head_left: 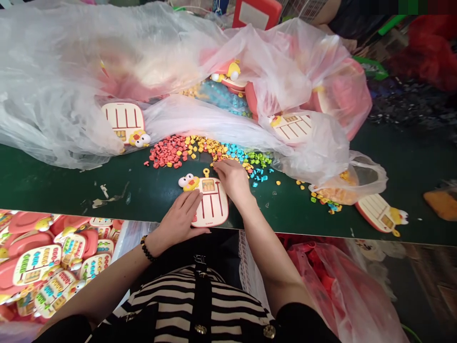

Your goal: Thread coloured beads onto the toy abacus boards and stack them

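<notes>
A cream and red slotted toy board (210, 214), with a yellow duck-like head and bulging white eyes at its upper left, lies on the green table in front of me. My left hand (180, 214) holds it at its left edge, fingers over the face and thumb along the bottom. A yellow ring sticks out from its top. My right hand (233, 178) is by the upper right corner, fingertips together at the edge of the loose yellow pieces (207, 145). What those fingertips hold is hidden. Beside the yellow pieces lie red pieces (167, 151), blue pieces (233, 151) and green pieces (260, 158).
Clear plastic bags (153, 52) with more toys cover the table's far side. Similar boards lie at the left (123, 119) and right (378, 212). Below the table's left edge, boards filled with coloured pieces (39, 264) are piled. A red bag (342, 290) hangs at lower right.
</notes>
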Available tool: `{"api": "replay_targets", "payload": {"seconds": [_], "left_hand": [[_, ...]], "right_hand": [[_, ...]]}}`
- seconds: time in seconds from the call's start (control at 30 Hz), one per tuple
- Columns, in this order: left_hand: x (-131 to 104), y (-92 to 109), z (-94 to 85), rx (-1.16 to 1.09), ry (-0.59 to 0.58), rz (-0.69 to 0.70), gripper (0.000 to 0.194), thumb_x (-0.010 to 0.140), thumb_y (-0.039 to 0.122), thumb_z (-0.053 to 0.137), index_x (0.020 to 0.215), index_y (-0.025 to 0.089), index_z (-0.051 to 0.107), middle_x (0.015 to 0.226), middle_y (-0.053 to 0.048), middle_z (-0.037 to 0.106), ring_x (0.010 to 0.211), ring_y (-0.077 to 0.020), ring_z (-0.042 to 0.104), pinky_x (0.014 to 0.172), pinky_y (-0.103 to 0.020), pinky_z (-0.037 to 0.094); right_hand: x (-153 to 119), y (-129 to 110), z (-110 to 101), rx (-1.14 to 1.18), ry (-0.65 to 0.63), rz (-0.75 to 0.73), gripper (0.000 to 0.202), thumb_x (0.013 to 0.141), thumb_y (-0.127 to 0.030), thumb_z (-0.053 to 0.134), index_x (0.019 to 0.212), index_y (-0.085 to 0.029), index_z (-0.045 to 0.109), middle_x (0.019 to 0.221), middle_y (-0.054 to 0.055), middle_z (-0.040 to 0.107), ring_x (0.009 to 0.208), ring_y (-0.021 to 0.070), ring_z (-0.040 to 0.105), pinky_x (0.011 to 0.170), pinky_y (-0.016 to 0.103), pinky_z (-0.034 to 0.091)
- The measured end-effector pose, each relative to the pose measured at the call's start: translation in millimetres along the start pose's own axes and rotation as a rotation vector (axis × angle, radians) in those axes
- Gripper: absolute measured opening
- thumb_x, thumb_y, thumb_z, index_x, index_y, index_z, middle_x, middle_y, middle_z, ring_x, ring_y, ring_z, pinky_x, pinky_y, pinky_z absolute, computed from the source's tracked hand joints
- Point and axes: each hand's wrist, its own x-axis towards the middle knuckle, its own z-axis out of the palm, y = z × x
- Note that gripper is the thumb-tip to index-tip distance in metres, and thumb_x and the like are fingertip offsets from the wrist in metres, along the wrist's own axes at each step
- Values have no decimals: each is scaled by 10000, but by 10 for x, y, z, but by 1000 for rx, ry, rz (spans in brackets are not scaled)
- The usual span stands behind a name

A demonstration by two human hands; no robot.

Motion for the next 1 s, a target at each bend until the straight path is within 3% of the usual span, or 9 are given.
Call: {"api": "replay_targets", "payload": {"seconds": [0.1, 0.17, 0.3, 0.37, 0.43, 0.63, 0.77, 0.9, 1.0], "left_hand": [[-36, -23, -40, -8, 21, 1, 880, 790, 647, 583, 1386, 43, 350, 1362, -236, 476, 1332, -387, 354, 1072, -531, 366], [-43, -12, -67, -23, 52, -39, 829, 784, 618, 611, 1347, 50, 392, 1311, -233, 507, 1349, -398, 329, 1069, -550, 367], [2, 55, -65, -47, 38, -106, 795, 748, 604, 653, 1304, 73, 453, 1249, -224, 536, 1333, -391, 361, 1089, -566, 329], [38, 88, -33, -32, 4, -113, 861, 740, 633, 643, 1349, 66, 422, 1313, -238, 504, 1356, -395, 334, 1105, -579, 279], [67, 108, 7, -7, -26, -102, 896, 759, 647, 613, 1393, 58, 379, 1397, -250, 445, 1381, -393, 301, 1114, -592, 235], [86, 101, 51, 27, -41, -61, 802, 840, 597, 531, 1402, 44, 384, 1449, -240, 414, 1389, -358, 322, 1139, -568, 181], [82, 103, 35, 10, -28, -72, 747, 846, 568, 529, 1376, 52, 426, 1441, -233, 430, 1377, -350, 346, 1139, -560, 193], [82, 109, 38, -49, -33, -97, 724, 822, 523, 570, 1375, 79, 425, 1437, -218, 440, 1378, -343, 347, 1134, -550, 225], [74, 100, 47, -107, -15, -127, 726, 823, 421, 572, 1417, 73, 342, 1428, -208, 449, 1392, -320, 329, 1143, -520, 234]], "right_hand": [[255, -91, 127, -20, -153, -69, 222, 874, -123, 523, 829, -211, 722, 853, 76, 700, 871, 227, 585, 799, 335, 465], [326, -72, 154, -25, -163, -59, 237, 859, -93, 517, 774, -195, 713, 818, 93, 695, 879, 238, 587, 805, 345, 473], [188, 38, 58, 182, 79, 36, 223, 882, -133, 489, 898, -196, 702, 945, 83, 704, 923, 220, 621, 829, 358, 504], [20, 51, 5, 349, 228, 114, 190, 895, -198, 504, 922, -208, 691, 984, 67, 705, 936, 203, 641, 808, 349, 530], [-162, 13, 2, 451, 289, 163, 156, 887, -248, 539, 885, -220, 693, 979, 56, 716, 941, 197, 660, 802, 347, 548], [-439, -109, 149, 330, 160, 95, 237, 930, -248, 485, 921, -245, 722, 1050, 47, 742, 1032, 201, 679, 948, 397, 515], [-553, -118, 90, 176, 90, 8, 272, 927, -194, 468, 1033, -241, 715, 1151, 61, 711, 1115, 215, 647, 972, 411, 499], [-794, -282, 54, 136, 64, 12, 318, 915, -182, 475, 1166, -234, 663, 1201, 83, 686, 1198, 229, 595, 1000, 429, 478], [-932, -460, 78, 157, -3, -16, 408, 921, -207, 457, 1318, -205, 548, 1310, 114, 613, 1301, 243, 501, 1096, 497, 371]]}}
